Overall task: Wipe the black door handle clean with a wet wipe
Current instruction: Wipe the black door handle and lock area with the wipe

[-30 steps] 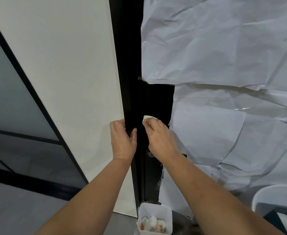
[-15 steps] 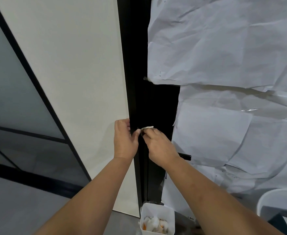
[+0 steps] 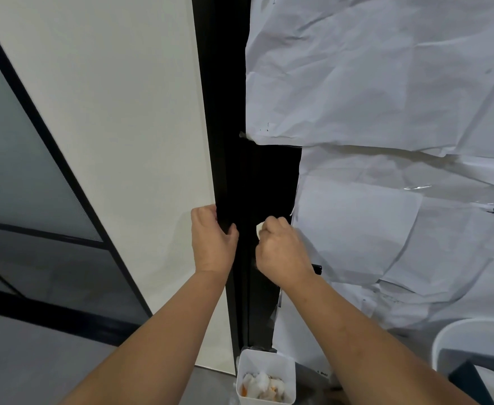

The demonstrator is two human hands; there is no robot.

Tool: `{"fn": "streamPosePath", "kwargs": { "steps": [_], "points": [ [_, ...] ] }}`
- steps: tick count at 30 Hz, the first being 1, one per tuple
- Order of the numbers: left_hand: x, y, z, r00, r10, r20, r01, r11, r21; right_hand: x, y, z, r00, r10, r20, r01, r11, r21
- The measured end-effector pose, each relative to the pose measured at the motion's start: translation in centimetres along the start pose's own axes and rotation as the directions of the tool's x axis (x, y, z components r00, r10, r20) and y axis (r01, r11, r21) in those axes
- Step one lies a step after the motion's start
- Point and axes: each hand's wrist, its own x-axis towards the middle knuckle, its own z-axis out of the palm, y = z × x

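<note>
currently, big stuff first: crumpled white paper sheets (image 3: 386,112) cover the door on the right, pale wall panel (image 3: 117,127) on the left, dark glass partition (image 3: 12,159) at far left. between panel and paper runs the black door frame (image 3: 225,112), vertical, very dark, detail hard to read. grey floor (image 3: 29,361) at bottom left. white round bin (image 3: 456,337) at lower right corner, partly cut off. small white container (image 3: 264,363) on the floor at the foot of the frame, used wipes with orange stains inside.

hands: left hand (image 3: 212,241) grips the frame edge, fingers curled round it, thumb on the near side. right hand (image 3: 283,249) just beside it, apart from the left, fingers curled and pinching the wet wipe (image 3: 259,229) against the black strip. only a small white corner of the wipe shows. black door handle (image 3: 316,268): just its tip sticks out right of the right wrist, rest hidden behind the hand.
</note>
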Motion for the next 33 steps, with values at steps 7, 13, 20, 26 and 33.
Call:
{"fn": "streamPosePath", "kwargs": {
  "steps": [7,13,20,26,33],
  "points": [
    [0.1,-0.2,0.1,1.0,0.002,0.003,-0.002,0.999,0.046,0.2,-0.3,1.2,0.983,-0.046,0.179,0.036,0.998,0.055],
    [0.2,-0.4,0.1,1.0,0.008,0.008,-0.008,0.999,0.033,-1.9,1.1,1.4,0.981,0.176,0.078,-0.187,0.967,0.172],
    [0.0,-0.3,0.3,1.0,0.008,-0.002,-0.008,0.999,0.033,-1.0,-0.2,0.5,0.994,0.036,0.102,-0.038,0.999,0.013],
    [-0.1,-0.2,0.2,1.0,0.003,0.006,-0.003,0.999,0.034,-0.1,-0.1,0.2,0.994,0.024,0.103,-0.022,1.0,-0.019],
    [0.2,-0.7,0.3,1.0,0.012,0.022,-0.013,1.0,0.011,-1.0,-0.4,0.7,0.987,0.141,0.078,-0.144,0.989,0.029]
  ]
}}
